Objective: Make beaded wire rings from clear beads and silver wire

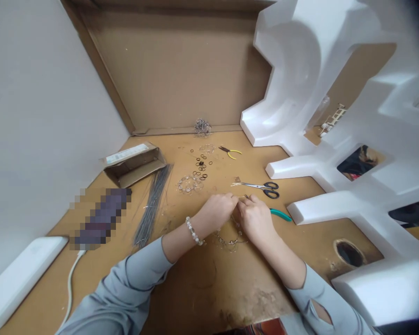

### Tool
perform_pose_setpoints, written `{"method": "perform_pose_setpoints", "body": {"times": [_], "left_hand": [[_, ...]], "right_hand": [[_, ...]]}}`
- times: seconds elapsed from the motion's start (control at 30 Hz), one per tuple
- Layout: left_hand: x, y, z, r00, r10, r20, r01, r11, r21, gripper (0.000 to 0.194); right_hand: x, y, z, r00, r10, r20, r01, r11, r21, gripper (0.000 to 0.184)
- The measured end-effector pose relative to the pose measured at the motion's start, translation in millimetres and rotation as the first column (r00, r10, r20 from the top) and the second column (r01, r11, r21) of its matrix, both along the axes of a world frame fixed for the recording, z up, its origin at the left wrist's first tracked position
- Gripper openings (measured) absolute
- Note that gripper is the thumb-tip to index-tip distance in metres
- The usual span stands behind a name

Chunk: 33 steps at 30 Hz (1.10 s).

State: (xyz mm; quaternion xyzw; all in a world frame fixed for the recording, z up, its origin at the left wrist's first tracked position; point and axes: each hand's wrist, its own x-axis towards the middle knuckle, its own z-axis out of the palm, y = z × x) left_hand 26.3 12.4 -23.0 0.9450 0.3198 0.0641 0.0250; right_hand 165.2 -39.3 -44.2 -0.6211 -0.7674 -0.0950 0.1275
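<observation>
My left hand [220, 210] is closed, fingertips pinched on a thin wire of a beaded wire ring [226, 242] that hangs below both hands. Close against it, my right hand [255, 217] is closed around teal-handled pliers [281, 214]. A handle sticks out to the right of that hand and a dark tip shows near its fingers; the rest is hidden. Just beyond my right hand lie scissors [261, 186] with black handles. Another beaded wire ring [189, 184] rests on the table past my left hand.
A bundle of grey wires [153, 204] lies left, beside an open cardboard box [134, 167]. Small dark rings [201, 165], yellow-handled pliers [230, 152] and a wire tangle [203, 126] lie farther back. White foam packing [314, 172] borders the right; a pixelated object [103, 216] has a cable.
</observation>
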Motion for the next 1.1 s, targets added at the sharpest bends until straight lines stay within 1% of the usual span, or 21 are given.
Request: {"method": "perform_pose_setpoints", "body": {"times": [0.1, 0.17, 0.2, 0.23, 0.27, 0.3, 0.37, 0.4, 0.43, 0.5, 0.53, 0.57, 0.6, 0.67, 0.7, 0.73, 0.77, 0.83, 0.93, 1.03, 1.1], "left_hand": [[-2.1, 9.4, -5.1, 0.993, 0.018, 0.115, -0.005, 0.994, -0.11, 0.021], [-3.7, 16.5, -8.0, 0.974, 0.067, 0.218, -0.012, 0.969, -0.245, 0.017], [-4.3, 19.6, -9.2, 0.957, 0.107, 0.27, -0.011, 0.943, -0.332, 0.015], [-4.7, 22.2, -10.1, 0.936, 0.153, 0.318, 0.001, 0.9, -0.435, 0.014], [-4.8, 24.3, -10.7, 0.909, 0.207, 0.361, 0.026, 0.838, -0.545, 0.013], [-4.5, 25.8, -11.2, 0.88, 0.264, 0.394, 0.063, 0.758, -0.649, 0.013], [-3.1, 27.8, -11.6, 0.82, 0.37, 0.437, 0.159, 0.586, -0.794, 0.012], [-2.2, 28.5, -11.6, 0.788, 0.412, 0.458, 0.208, 0.522, -0.827, 0.011], [-1.4, 29.1, -11.3, 0.753, 0.448, 0.481, 0.252, 0.479, -0.841, 0.011], [-0.7, 30.4, -10.4, 0.685, 0.503, 0.527, 0.33, 0.43, -0.84, 0.013], [-0.9, 31.3, -9.8, 0.66, 0.525, 0.537, 0.363, 0.403, -0.84, 0.014], [-1.6, 32.2, -9.3, 0.649, 0.543, 0.533, 0.39, 0.365, -0.846, 0.016], [-2.7, 33.2, -8.8, 0.65, 0.557, 0.518, 0.41, 0.316, -0.855, 0.018], [-5.1, 35.0, -8.3, 0.671, 0.571, 0.474, 0.434, 0.216, -0.875, 0.021], [-6.1, 35.8, -8.4, 0.678, 0.576, 0.456, 0.44, 0.178, -0.88, 0.021], [-7.0, 36.5, -8.6, 0.68, 0.581, 0.447, 0.445, 0.156, -0.882, 0.021], [-7.5, 37.0, -9.0, 0.68, 0.583, 0.445, 0.447, 0.151, -0.882, 0.02], [-7.8, 38.1, -10.0, 0.683, 0.573, 0.453, 0.436, 0.179, -0.882, 0.019], [-7.3, 39.1, -11.1, 0.702, 0.535, 0.47, 0.403, 0.245, -0.882, 0.019], [-6.6, 38.2, -12.7, 0.746, 0.475, 0.467, 0.353, 0.314, -0.882, 0.02], [-5.6, 35.9, -14.8, 0.761, 0.456, 0.461, 0.301, 0.381, -0.874, 0.02]], "right_hand": [[-0.2, 1.7, -1.7, 0.998, -0.04, -0.048, 0.037, 0.998, -0.046, 0.023], [2.5, 4.0, -2.2, 0.991, -0.071, -0.112, 0.063, 0.996, -0.066, 0.025], [4.4, 5.2, -2.0, 0.983, -0.087, -0.164, 0.074, 0.994, -0.084, 0.025], [6.6, 6.4, -1.5, 0.967, -0.102, -0.235, 0.078, 0.991, -0.11, 0.025], [8.8, 7.4, -0.8, 0.94, -0.111, -0.324, 0.068, 0.988, -0.141, 0.025], [10.8, 8.4, 0.1, 0.899, -0.112, -0.424, 0.041, 0.984, -0.173, 0.025], [14.2, 9.9, 1.8, 0.773, -0.112, -0.624, -0.036, 0.975, -0.22, 0.026], [15.5, 10.5, 2.5, 0.693, -0.124, -0.71, -0.076, 0.967, -0.243, 0.026], [16.6, 11.1, 3.1, 0.608, -0.147, -0.78, -0.112, 0.957, -0.267, 0.026], [18.6, 12.1, 4.4, 0.442, -0.208, -0.873, -0.174, 0.934, -0.311, 0.028], [19.8, 12.5, 5.3, 0.377, -0.236, -0.896, -0.205, 0.922, -0.329, 0.029], [21.1, 12.7, 6.2, 0.334, -0.259, -0.906, -0.238, 0.907, -0.347, 0.032], [22.4, 12.8, 7.3, 0.315, -0.275, -0.909, -0.269, 0.892, -0.363, 0.034], [25.2, 12.5, 9.3, 0.322, -0.296, -0.899, -0.326, 0.857, -0.399, 0.037], [26.3, 12.1, 10.0, 0.34, -0.296, -0.893, -0.346, 0.844, -0.411, 0.038], [27.2, 11.7, 10.4, 0.36, -0.282, -0.889, -0.359, 0.838, -0.411, 0.039], [27.9, 11.4, 10.3, 0.384, -0.256, -0.887, -0.363, 0.842, -0.4, 0.038], [28.4, 11.0, 9.0, 0.438, -0.175, -0.881, -0.357, 0.866, -0.35, 0.035], [27.9, 11.2, 5.7, 0.499, -0.082, -0.863, -0.335, 0.9, -0.279, 0.031], [26.2, 11.8, 3.0, 0.545, -0.05, -0.837, -0.313, 0.914, -0.259, 0.03], [24.4, 12.3, 1.4, 0.586, -0.049, -0.809, -0.28, 0.924, -0.259, 0.03]]}}
